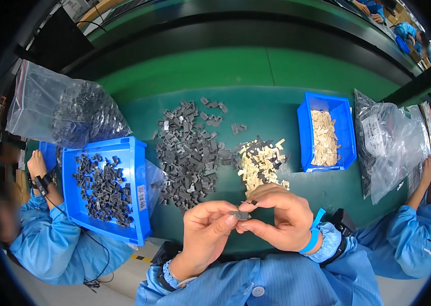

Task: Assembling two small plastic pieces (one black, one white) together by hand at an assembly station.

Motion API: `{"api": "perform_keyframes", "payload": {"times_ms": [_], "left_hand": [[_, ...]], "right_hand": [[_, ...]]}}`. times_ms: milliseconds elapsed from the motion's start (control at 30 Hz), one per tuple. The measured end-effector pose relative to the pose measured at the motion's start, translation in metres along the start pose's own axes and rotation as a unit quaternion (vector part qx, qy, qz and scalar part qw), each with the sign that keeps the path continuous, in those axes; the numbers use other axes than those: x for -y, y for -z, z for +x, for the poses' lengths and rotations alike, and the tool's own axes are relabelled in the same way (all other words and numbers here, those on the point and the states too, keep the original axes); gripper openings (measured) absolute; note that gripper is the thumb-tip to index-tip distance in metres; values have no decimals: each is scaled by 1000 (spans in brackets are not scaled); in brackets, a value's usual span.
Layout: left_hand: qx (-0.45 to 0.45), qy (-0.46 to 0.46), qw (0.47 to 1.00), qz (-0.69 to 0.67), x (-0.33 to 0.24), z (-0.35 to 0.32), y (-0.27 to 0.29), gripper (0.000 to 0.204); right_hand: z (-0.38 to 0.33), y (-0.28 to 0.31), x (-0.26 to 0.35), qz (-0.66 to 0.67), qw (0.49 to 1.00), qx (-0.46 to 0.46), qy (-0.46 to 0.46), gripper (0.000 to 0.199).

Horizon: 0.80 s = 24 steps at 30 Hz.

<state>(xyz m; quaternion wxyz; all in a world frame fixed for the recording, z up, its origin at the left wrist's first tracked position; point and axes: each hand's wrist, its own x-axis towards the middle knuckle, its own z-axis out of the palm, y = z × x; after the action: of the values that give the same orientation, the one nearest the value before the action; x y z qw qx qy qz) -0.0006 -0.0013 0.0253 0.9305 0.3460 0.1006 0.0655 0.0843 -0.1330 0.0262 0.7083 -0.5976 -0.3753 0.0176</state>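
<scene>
At the near edge of the table, my left hand point(208, 229) pinches a small dark grey plastic block point(239, 215) between thumb and fingers. Close against it, my right hand point(284, 219) is closed in a pinch; a tiny dark piece point(252, 203) shows at its upper fingertips, its kind too small to tell. The fingertips of both hands meet around the block. Just beyond them lies a heap of cream and black small parts point(261, 163). To its left spreads a larger pile of dark grey plastic blocks point(185, 153).
A blue bin point(140, 204) of black parts stands left, with a clear bag point(80, 109) of dark parts behind it. Right of the heaps is a blue bin point(304, 132) of cream pieces, then plastic bags point(388, 143). Co-workers in blue point(52, 245) sit on both sides.
</scene>
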Motion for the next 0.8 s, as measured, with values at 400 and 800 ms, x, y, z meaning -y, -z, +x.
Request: {"api": "perform_keyframes", "payload": {"times_ms": [400,800], "left_hand": [[6,-40,993,112,-4,-6,1,20],[-39,-58,974,216,-4,-7,0,26]], "right_hand": [[7,9,4,-55,995,88,-7,29],[-6,-1,-1,249,945,3,-214,9]]}}
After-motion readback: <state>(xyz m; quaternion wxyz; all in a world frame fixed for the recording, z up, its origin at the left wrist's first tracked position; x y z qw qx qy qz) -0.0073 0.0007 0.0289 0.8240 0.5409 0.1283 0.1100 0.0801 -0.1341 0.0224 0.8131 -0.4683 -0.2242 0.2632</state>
